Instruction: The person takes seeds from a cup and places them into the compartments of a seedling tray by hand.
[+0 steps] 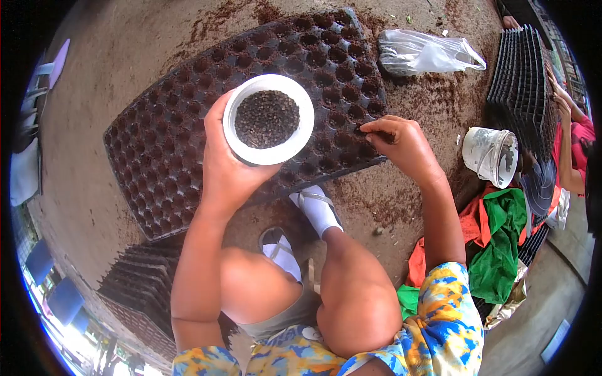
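Observation:
My left hand (221,166) is wrapped round a white plastic cup (303,135), held up over the tray. Small dark seeds (266,119) fill much of the cup. Beneath lies a black seedling tray (182,113) with rows of round cells and dark brown soil in them. At the tray's right edge my right hand (401,145) hovers just over the cells, thumb and forefinger drawn together. Whatever sits between those fingertips is too small to make out.
A clear plastic bag (426,53) lies beyond the tray. To the right are stacked black trays (517,81), a soiled white bucket (483,153) and green cloth (501,232). Another person's arm (567,150) is at far right. More stacked trays (141,282) stand lower left.

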The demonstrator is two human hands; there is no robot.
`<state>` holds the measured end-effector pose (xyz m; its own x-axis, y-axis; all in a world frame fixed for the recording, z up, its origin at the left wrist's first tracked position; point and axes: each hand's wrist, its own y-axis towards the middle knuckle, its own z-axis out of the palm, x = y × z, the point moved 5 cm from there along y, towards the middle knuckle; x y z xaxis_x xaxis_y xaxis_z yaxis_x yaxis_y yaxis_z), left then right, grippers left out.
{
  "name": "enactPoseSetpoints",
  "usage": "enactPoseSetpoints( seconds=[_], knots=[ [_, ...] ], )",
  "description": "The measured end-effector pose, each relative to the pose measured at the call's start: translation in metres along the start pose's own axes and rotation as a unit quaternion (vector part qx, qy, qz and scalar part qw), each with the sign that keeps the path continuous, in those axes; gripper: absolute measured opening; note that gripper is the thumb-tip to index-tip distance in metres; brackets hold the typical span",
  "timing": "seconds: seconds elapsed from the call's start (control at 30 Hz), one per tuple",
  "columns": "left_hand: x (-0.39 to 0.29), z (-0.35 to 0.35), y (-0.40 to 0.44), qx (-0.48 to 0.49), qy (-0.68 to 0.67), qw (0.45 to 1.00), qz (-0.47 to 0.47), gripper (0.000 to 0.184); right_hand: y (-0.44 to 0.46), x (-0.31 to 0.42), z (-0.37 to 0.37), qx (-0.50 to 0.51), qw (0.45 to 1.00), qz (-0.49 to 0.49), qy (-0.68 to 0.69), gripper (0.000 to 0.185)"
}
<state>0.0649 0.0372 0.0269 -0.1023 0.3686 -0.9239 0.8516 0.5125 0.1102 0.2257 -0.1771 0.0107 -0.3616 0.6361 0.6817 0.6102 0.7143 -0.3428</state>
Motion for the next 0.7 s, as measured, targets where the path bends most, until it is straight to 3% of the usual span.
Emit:
enactPoseSetpoints(
  seconds=[0.47, 0.57, 0.7],
  knots=[
    [0.001, -0.001, -0.001, -0.01, 0.016, 1.0, -0.013, 0.095, -0.003, -0.004, -0.007, -0.04, 0.998, -0.027, 0.026, 0.018],
    [0.003, -0.001, 0.0, 0.006, -0.004, 0.999, -0.04, 0.102, -0.005, -0.011, -0.017, -0.055, 0.998, 0.041, 0.017, 0.018],
    [0.001, 0.001, 0.0, -0.004, -0.011, 1.0, -0.024, 0.095, -0.008, -0.025, -0.021, -0.074, 0.996, 0.036, 0.022, 0.018]
  ],
)
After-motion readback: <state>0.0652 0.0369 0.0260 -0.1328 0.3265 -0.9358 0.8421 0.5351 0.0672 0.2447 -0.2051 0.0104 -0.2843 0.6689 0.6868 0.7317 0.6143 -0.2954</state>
